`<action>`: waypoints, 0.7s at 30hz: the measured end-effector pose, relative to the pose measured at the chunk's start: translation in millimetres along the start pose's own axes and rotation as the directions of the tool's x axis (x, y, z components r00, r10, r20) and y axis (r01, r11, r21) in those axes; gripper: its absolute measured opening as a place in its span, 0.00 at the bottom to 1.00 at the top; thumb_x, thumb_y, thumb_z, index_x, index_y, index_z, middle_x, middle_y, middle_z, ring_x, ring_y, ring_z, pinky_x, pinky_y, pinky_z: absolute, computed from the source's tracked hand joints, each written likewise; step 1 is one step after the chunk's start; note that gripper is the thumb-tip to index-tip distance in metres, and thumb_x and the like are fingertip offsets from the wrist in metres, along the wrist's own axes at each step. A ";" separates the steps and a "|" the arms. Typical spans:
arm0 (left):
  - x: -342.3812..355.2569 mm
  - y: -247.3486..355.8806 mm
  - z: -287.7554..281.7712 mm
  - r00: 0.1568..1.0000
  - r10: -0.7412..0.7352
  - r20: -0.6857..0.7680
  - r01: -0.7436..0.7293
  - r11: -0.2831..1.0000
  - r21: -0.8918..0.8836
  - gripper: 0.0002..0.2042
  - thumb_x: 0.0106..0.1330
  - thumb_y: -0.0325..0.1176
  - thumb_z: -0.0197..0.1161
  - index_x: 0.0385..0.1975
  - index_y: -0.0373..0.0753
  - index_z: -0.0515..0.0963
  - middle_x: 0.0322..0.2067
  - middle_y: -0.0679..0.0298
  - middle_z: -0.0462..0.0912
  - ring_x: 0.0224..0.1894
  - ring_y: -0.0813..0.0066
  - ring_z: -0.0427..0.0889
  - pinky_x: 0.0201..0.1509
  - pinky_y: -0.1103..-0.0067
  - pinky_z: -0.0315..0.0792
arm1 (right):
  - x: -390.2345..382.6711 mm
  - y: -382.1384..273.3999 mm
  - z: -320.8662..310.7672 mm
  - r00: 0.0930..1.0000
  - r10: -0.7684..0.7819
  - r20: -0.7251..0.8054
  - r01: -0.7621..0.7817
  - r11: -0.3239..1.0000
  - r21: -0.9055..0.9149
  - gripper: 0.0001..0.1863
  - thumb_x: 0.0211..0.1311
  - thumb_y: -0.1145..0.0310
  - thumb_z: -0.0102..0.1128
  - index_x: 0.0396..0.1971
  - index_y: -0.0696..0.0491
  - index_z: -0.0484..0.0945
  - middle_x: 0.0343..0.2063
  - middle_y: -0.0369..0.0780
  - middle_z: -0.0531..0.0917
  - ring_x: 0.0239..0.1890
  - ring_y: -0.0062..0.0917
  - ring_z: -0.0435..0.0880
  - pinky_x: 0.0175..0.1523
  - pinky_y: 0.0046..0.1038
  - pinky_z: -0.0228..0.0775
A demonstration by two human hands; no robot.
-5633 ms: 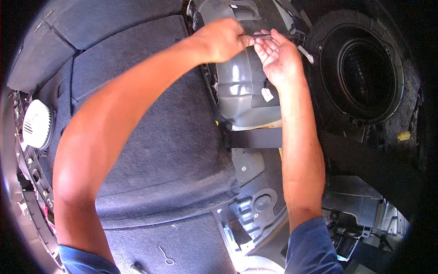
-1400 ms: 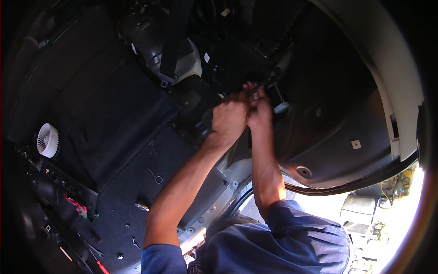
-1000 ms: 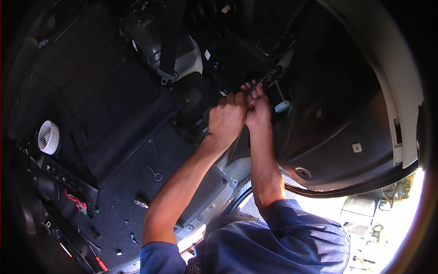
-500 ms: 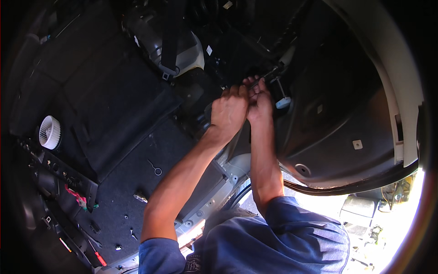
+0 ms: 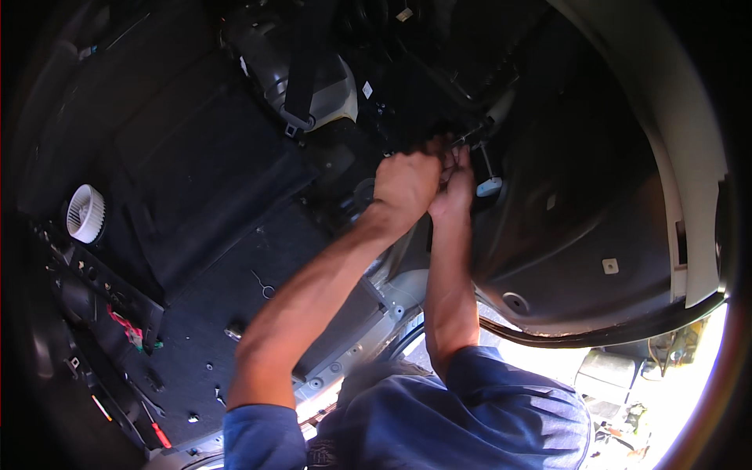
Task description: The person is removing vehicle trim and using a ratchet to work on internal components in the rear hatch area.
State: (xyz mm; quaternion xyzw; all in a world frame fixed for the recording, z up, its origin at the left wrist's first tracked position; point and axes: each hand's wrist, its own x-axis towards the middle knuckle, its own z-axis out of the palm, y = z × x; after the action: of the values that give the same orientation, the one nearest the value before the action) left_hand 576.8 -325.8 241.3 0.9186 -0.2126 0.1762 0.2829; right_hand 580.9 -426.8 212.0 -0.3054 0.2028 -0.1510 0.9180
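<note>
Both hands are close together at a dark opening inside a vehicle. My left hand (image 5: 407, 185) is closed in a fist, knuckles up; whatever is in it is hidden. Right beside it, my right hand (image 5: 457, 182) points upward with its fingers curled together. Its grip is partly covered by the left hand and slightly blurred. A thin metal rod (image 5: 472, 135) runs from the fingertips toward the upper right; I cannot tell whether it is held. Just right of the right hand, a pale blue-white piece (image 5: 489, 186) hangs on a thin stem.
A white fan wheel (image 5: 85, 214) stands at the left. On the dark carpeted surface (image 5: 227, 313) lie small loose parts, a ring-ended pin (image 5: 268, 291) and a red-handled screwdriver (image 5: 160, 435). A seat belt buckle (image 5: 292, 130) hangs above. A large dark panel (image 5: 564, 235) curves along the right.
My left hand has turned over slightly, its fist rolling toward the right hand. The right hand has dropped a little in the picture. The whole view has shifted slightly.
</note>
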 end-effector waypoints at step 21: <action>7.9 -3.8 -26.1 0.939 -0.047 0.340 0.093 0.989 -0.119 0.09 0.58 0.33 0.56 0.34 0.38 0.77 0.31 0.48 0.82 0.34 0.56 0.85 0.33 0.65 0.80 | 22.3 -6.9 -11.4 0.980 0.142 0.142 -0.160 0.979 0.129 0.14 0.66 0.54 0.54 0.37 0.50 0.75 0.35 0.35 0.79 0.38 0.24 0.77 0.49 0.31 0.71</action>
State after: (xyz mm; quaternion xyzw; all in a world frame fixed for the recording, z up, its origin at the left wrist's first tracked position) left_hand 580.0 -309.8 263.4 0.9212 -0.2362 -0.0077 0.3092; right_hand 594.1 -446.7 201.8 -0.2333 0.1533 -0.0740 0.9574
